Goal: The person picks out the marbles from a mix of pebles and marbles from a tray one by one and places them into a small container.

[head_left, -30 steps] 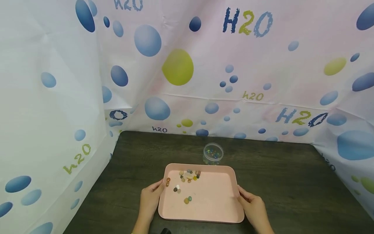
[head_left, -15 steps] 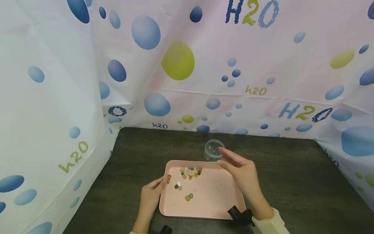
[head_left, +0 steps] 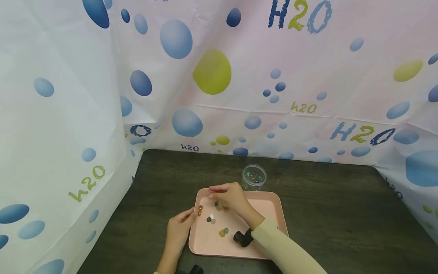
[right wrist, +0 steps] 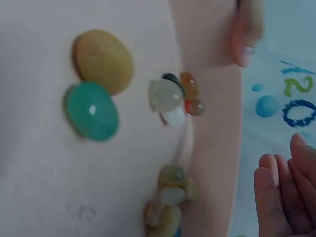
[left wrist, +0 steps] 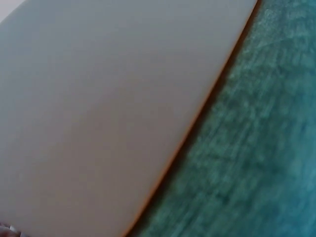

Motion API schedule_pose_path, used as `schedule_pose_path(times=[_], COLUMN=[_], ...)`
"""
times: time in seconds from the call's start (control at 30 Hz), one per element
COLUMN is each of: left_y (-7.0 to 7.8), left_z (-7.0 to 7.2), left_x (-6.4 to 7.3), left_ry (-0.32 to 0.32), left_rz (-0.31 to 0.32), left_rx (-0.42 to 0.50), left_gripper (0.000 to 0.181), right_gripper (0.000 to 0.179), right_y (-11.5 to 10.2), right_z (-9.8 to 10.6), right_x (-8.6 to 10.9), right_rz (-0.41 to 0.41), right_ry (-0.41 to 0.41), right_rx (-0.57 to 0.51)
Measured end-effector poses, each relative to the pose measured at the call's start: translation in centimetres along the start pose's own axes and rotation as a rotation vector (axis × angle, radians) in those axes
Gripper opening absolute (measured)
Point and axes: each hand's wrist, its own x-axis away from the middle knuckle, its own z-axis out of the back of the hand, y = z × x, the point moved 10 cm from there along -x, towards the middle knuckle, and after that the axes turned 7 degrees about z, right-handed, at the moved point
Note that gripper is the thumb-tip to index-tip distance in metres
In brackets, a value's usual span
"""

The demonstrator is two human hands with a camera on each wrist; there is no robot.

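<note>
My left hand (head_left: pixel 178 230) grips the left rim of a pink tray (head_left: pixel 253 249); one of its fingertips shows over the rim in the right wrist view. My right hand (head_left: pixel 230 196) reaches across the tray's back left part, above a cluster of small polished stones (head_left: pixel 220 206) that it partly hides. Its fingers (right wrist: pixel 270 202) are extended, with nothing seen between them. A green stone (right wrist: pixel 93 112) and a tan stone (right wrist: pixel 104 61) lie side by side. Small dark and pale stones (head_left: pixel 211 219) sit in a group, and orange-brown stones (head_left: pixel 200 210) lie by the left wall.
A clear round tub (head_left: pixel 254 179) with small colourful pieces stands just behind the tray on the dark wooden table (head_left: pixel 328 205). A white sheet printed with bubbles (head_left: pixel 212 72) rises behind and at the sides. A black wrist device (head_left: pixel 243 238) is on my right wrist.
My right hand has left the tray's right rim, passed near the tub and moved left over the stones. The left hand stays on the left rim.
</note>
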Motion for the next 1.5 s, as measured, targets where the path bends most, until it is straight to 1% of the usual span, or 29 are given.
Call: schedule_pose_path(times=[0.1,0.17,0.27,0.3,0.4,0.53,0.67,0.8,0.93,1.03,1.1,1.2,1.23,1.27,1.33,1.4,1.43,1.5], left_y=[0.1,0.1,0.0,0.0,-0.2,-0.2,-0.1,0.0,0.0,0.1,0.1,0.0,-0.1,-0.1,-0.2,-0.2,-0.2,-0.1], left_z=[0.1,0.1,0.1,0.1,0.0,0.2,0.2,0.2,0.2,0.3,0.3,0.2,0.1,0.1,0.0,0.0,0.1,0.2], left_x=[-0.1,-0.2,-0.3,-0.3,-0.4,-0.3,-0.2,-0.1,-0.2,-0.3,-0.3,-0.2,-0.2,-0.1,-0.1,-0.1,-0.1,-0.1], left_ry=[0.003,0.004,0.002,0.001,-0.002,0.01,0.009,-0.001,0.001,0.001,0.003,-0.011,-0.017,-0.021,-0.024,-0.011,-0.005,0.01], left_rz=[-0.006,-0.008,-0.006,-0.006,-0.003,-0.004,-0.009,-0.011,-0.003,-0.009,-0.012,-0.003,0.008,0.01,0.019,0.021,0.023,0.024], left_rx=[-0.008,-0.007,-0.006,-0.007,-0.015,-0.028,-0.034,-0.037,-0.036,-0.037,-0.036,-0.023,-0.01,-0.006,0.003,0.003,-0.003,-0.016], left_gripper=[0.032,0.031,0.031,0.031,0.031,0.031,0.033,0.034,0.032,0.031,0.031,0.032,0.032,0.033,0.034,0.034,0.034,0.033], right_gripper=[0.024,0.021,0.016,0.015,0.014,0.017,0.017,0.016,0.015,0.01,0.007,0.006,0.008,0.009,0.014,0.016,0.017,0.022], right_y=[0.6,0.7,0.9,1.1,1.4,1.4,1.2,1.0,0.5,-0.3,-0.7,-0.8,-0.8,-0.5,-0.2,0.1,0.3,0.5], right_z=[-1.1,-1.6,-2.0,-2.2,-2.9,-4.1,-4.7,-5.2,-5.7,-5.9,-6.0,-5.5,-5.1,-4.4,-2.6,-0.4,0.8,2.9], right_x=[-0.4,-0.7,-1.0,-1.0,-0.9,-0.7,-0.7,-0.9,-1.1,-1.2,-1.2,-1.1,-1.1,-1.2,-1.2,-1.2,-1.1,-0.9], right_rz=[-0.032,-0.029,-0.028,-0.032,-0.051,-0.017,0.019,0.036,0.087,0.172,0.22,0.227,0.207,0.161,0.067,-0.035,-0.091,-0.155], right_ry=[-0.028,-0.037,-0.027,-0.028,-0.047,-0.085,-0.088,-0.099,-0.111,-0.105,-0.1,-0.079,-0.065,-0.042,0.018,0.07,0.099,0.144], right_rx=[0.09,0.162,0.284,0.302,0.308,0.283,0.275,0.295,0.39,0.497,0.541,0.505,0.479,0.45,0.359,0.214,0.113,-0.101])
